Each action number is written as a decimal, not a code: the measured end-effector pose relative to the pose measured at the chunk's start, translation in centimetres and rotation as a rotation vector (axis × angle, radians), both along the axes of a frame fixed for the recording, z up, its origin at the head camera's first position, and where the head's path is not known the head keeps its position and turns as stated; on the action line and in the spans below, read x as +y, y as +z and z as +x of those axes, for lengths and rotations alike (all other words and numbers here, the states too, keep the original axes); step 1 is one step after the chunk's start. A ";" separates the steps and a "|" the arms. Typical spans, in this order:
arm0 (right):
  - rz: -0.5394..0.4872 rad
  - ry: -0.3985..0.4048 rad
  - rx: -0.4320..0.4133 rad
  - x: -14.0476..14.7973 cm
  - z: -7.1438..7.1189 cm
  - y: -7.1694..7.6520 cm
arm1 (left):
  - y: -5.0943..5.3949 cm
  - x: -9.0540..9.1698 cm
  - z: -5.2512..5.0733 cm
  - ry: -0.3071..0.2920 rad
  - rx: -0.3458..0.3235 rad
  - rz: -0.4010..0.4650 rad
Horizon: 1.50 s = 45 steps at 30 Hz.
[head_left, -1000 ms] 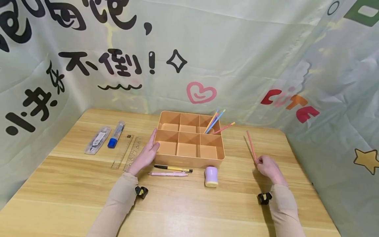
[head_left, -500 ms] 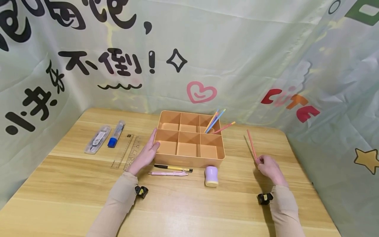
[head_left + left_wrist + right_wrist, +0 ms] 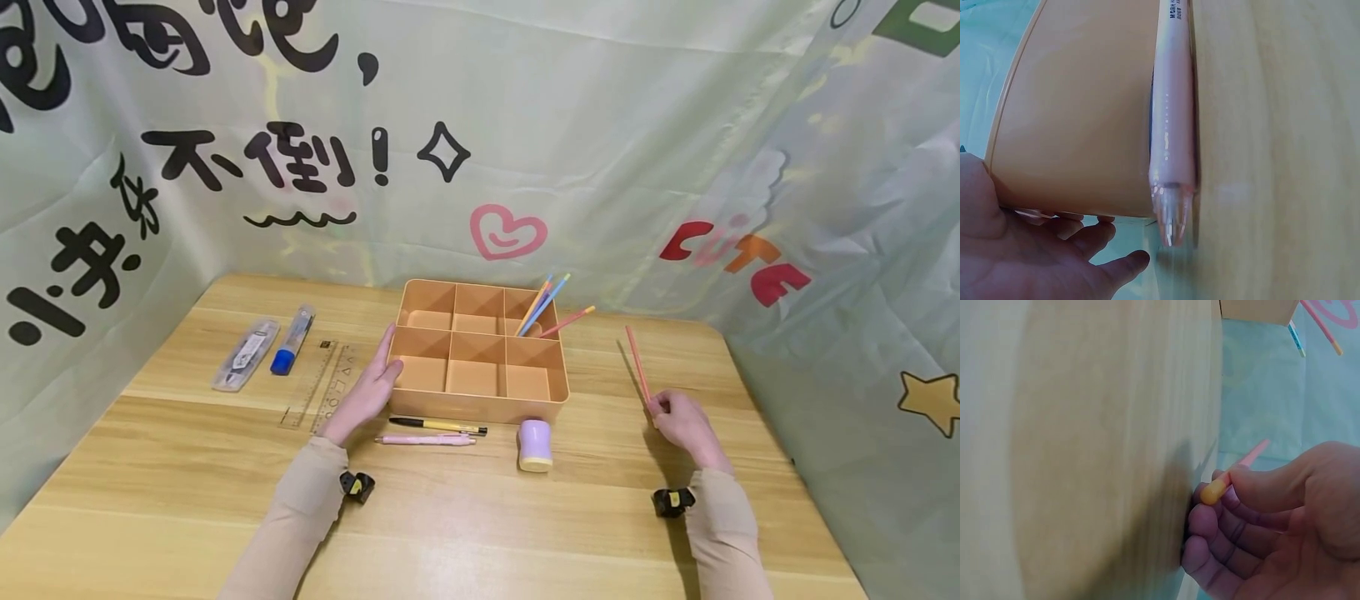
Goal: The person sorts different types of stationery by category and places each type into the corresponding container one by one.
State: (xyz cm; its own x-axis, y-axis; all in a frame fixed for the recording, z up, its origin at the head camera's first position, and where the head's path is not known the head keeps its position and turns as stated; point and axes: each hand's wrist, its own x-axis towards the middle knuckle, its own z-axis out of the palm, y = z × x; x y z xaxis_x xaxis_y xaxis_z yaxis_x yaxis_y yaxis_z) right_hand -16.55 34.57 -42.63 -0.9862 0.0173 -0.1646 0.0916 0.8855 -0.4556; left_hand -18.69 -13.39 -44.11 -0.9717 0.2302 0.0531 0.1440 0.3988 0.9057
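My left hand (image 3: 366, 396) holds the left end of a tan six-compartment desk organizer (image 3: 480, 408), its thumb at the rim and its fingers along the outer side. Several colored pencils (image 3: 545, 305) lean in the organizer's back right compartment. To the right, my right hand (image 3: 686, 423) pinches a slim pink pencil (image 3: 637, 362) between thumb and fingers, near its rounded yellow end. The pencil slants away, close above the table. In the left wrist view, a pink pen (image 3: 1172, 125) lies along the organizer's front wall.
A yellow-and-black pen (image 3: 438, 427) lies before the organizer. Near its right corner stands a small purple container (image 3: 536, 444) with a cream base. On the left are a clear ruler (image 3: 322, 385), a blue-capped glue stick (image 3: 293, 340) and a clear case (image 3: 247, 355). Printed cloth hangs behind the table.
Both hands stay where they were, with the pencil and the organizer unmoved. The head view has shifted very slightly.
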 end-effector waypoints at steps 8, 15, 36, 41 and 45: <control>0.002 0.005 0.021 0.1 0.0 -0.1 | -0.1 0.0 0.0 0.001 0.002 -0.007; -0.011 0.010 0.027 0.2 0.0 -0.1 | -0.1 -0.1 0.0 -0.003 0.001 -0.012; -0.272 -0.048 -0.031 0.1 -0.2 0.4 | 0.1 0.1 0.1 -0.008 0.005 0.030; -0.314 -0.055 -0.027 0.0 -0.1 0.7 | 0.2 0.1 0.1 -0.012 0.005 0.031; -0.335 -0.064 -0.014 -0.2 0.0 1.0 | 0.1 0.0 0.1 -0.012 -0.005 0.033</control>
State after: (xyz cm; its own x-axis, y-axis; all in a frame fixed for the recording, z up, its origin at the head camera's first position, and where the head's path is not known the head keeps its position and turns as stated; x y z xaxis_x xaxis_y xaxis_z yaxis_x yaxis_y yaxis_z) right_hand -16.56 34.40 -41.65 -0.9825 0.0217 -0.1850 0.1503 0.6792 -0.7184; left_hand -18.59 -13.37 -44.01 -0.9692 0.2396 0.0560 0.1438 0.3670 0.9190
